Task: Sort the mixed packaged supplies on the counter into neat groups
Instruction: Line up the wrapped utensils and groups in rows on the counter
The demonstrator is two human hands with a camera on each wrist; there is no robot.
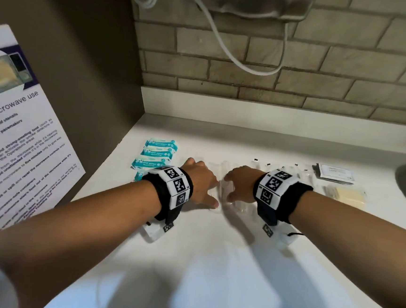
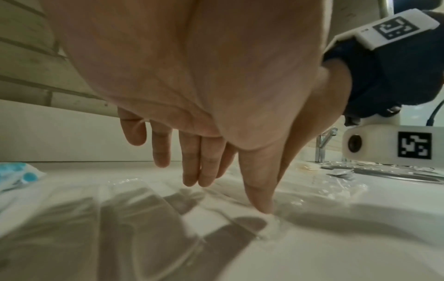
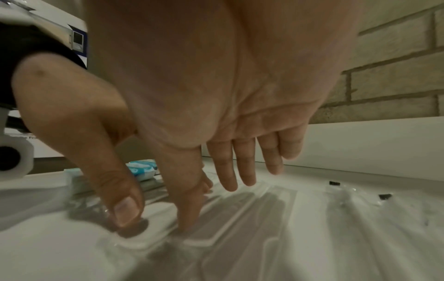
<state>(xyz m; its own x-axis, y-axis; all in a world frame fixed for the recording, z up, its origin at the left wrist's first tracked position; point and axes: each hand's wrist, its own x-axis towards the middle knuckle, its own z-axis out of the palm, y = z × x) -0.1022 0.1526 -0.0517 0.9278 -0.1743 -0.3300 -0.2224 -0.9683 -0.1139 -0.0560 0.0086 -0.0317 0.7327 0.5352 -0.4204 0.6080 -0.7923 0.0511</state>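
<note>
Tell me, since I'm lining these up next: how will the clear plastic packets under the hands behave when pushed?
The clear packets lie flat and glossy on the smooth white counter, so they will probably slide easily. They look thin and light, so likely floppy if lifted by one end. The left hand and right hand touch them with fingertips only.

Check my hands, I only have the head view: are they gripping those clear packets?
Observer: No. The left wrist view shows the left hand with fingers straight above the clear packets; only its thumb tip touches one.
Operator: And the right?
Observer: The right wrist view shows the right hand the same way, thumb tip down on a packet.
Operator: Anything by the sink?
Observer: A tap stands behind the sink.
</note>
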